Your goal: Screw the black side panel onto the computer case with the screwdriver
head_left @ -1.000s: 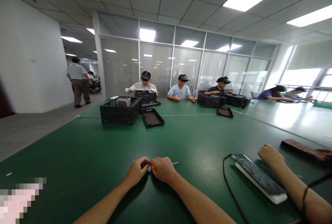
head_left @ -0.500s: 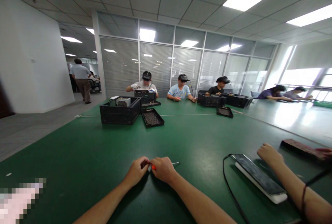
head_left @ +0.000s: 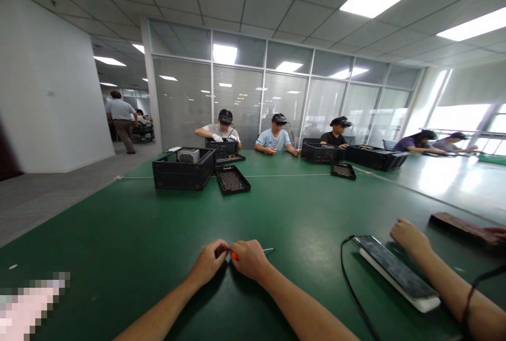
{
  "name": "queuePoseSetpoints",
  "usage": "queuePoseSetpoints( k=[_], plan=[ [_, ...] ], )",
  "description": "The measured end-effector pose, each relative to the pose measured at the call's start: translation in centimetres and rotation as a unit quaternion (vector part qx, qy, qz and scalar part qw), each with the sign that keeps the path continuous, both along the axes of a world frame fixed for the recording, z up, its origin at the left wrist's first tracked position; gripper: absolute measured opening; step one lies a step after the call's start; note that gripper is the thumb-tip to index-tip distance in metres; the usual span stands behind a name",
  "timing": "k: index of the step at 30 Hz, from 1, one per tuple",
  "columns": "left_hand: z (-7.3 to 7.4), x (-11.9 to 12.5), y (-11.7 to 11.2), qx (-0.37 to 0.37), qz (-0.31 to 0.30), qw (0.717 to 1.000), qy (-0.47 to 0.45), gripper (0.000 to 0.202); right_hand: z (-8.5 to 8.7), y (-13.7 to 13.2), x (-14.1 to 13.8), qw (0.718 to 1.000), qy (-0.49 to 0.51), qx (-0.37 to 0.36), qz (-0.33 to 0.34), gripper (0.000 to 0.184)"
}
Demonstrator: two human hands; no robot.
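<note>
My right hand [head_left: 250,259] rests on the green table [head_left: 158,241], its fingers closed round a screwdriver [head_left: 234,255]. The tool's orange handle shows at the thumb side, and its thin metal shaft sticks out to the right past the knuckles. Close against it, my left hand [head_left: 208,263] has curled fingers with thumb and forefinger pinched together at the handle's end. Whatever the left fingertips hold, if anything, is too small to make out.
At right lie a dark-topped, white-sided power bank or phone [head_left: 397,270] with a black cable [head_left: 348,278], and a co-worker's forearm [head_left: 435,272]. Beyond stand black computer cases [head_left: 184,172] and removed front panels [head_left: 232,179]. Several people sit across the table.
My hands and the screwdriver stay practically still. Across the table, a gloved co-worker's hand has lowered to a case, and the black case at far right has shifted right.
</note>
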State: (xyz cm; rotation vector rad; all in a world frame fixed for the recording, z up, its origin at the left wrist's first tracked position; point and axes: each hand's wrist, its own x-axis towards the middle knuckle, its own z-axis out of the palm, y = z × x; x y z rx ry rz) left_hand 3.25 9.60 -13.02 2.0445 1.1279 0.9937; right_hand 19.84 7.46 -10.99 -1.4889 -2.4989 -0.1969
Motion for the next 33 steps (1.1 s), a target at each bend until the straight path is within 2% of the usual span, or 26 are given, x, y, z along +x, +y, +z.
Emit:
queuePoseSetpoints(
  k=[33],
  plan=[
    [0.09,-0.02,0.02,0.008,-0.006,1.000,0.005,0.020,-0.15,0.03,0.04,1.000,0.002,0.011,0.003,0.021]
  ],
)
